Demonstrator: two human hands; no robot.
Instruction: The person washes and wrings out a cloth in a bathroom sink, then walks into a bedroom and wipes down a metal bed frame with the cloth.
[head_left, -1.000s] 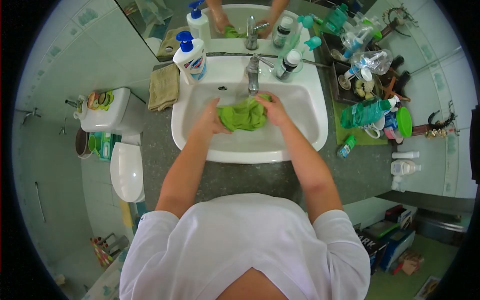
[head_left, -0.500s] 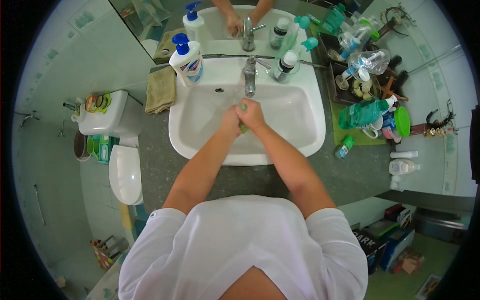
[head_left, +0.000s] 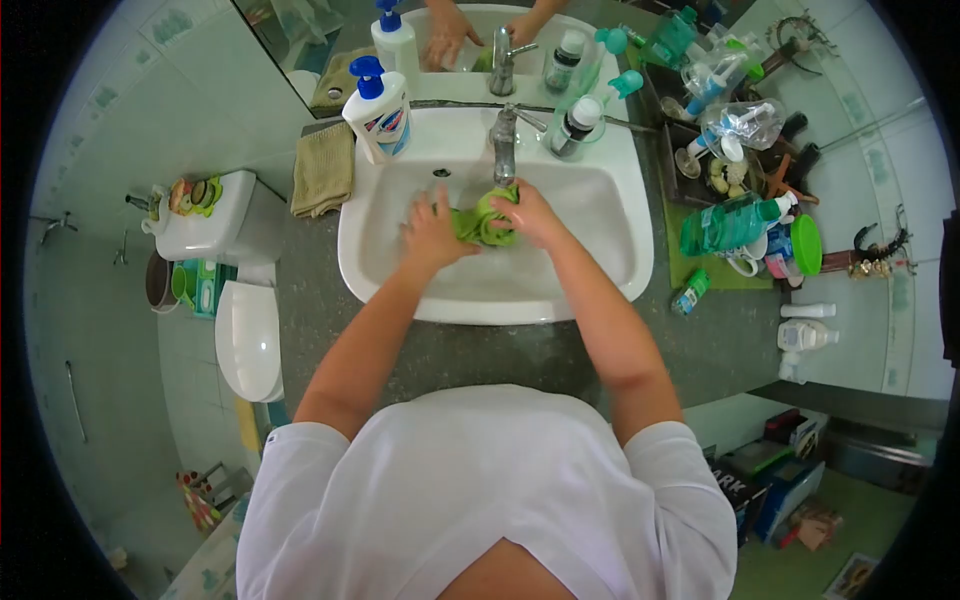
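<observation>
A bunched green cloth is in the white sink, just under the faucet. My right hand grips the cloth's right side, fingers curled over it. To the left of the cloth, my left hand has its fingers spread and holds nothing; its thumb side lies close to the cloth. Whether that thumb touches the fabric I cannot tell.
A soap pump bottle and a folded beige towel are at the sink's left. A dark-labelled bottle stands on the back right rim. Farther right are a green mouthwash bottle and a crowded organizer.
My hands were clasped together around the green cloth. Now they have parted: my left hand has let go and opened leftward, and the cloth has spread wider beneath the faucet.
</observation>
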